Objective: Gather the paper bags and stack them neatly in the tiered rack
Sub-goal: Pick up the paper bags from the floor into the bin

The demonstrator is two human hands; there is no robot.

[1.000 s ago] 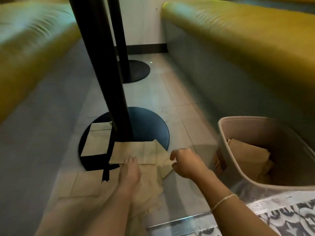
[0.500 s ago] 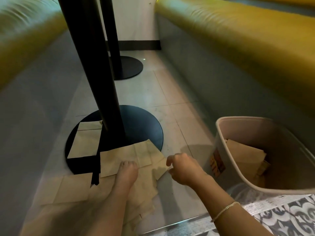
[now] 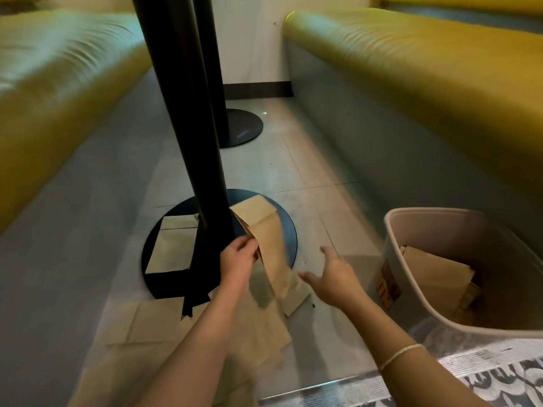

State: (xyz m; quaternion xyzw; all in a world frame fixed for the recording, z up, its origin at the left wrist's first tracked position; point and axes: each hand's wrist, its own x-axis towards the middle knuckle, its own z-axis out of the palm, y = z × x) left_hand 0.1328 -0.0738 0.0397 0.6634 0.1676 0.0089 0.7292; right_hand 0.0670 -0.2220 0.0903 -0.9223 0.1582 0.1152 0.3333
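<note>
Brown paper bags lie scattered on the floor around a black table pole. My left hand (image 3: 239,259) pinches one flat brown bag (image 3: 266,233) by its edge and holds it raised on end over the round black base. My right hand (image 3: 332,277) hovers to its right with fingers spread, holding nothing. Another bag (image 3: 173,245) lies on the base left of the pole. More bags (image 3: 258,330) lie overlapped on the tiles under my forearms. A beige bin (image 3: 393,254) at the right holds several bags (image 3: 435,268).
The black pole (image 3: 199,142) rises from a round base (image 3: 289,236); a second pole and base (image 3: 244,127) stand behind. Yellow cushioned benches (image 3: 426,63) flank the narrow tiled aisle on both sides. A patterned mat (image 3: 470,374) lies at the lower right.
My left hand went from resting flat on the pile to lifting one bag upright. My right hand let go of the bag corner and opened, drifting right.
</note>
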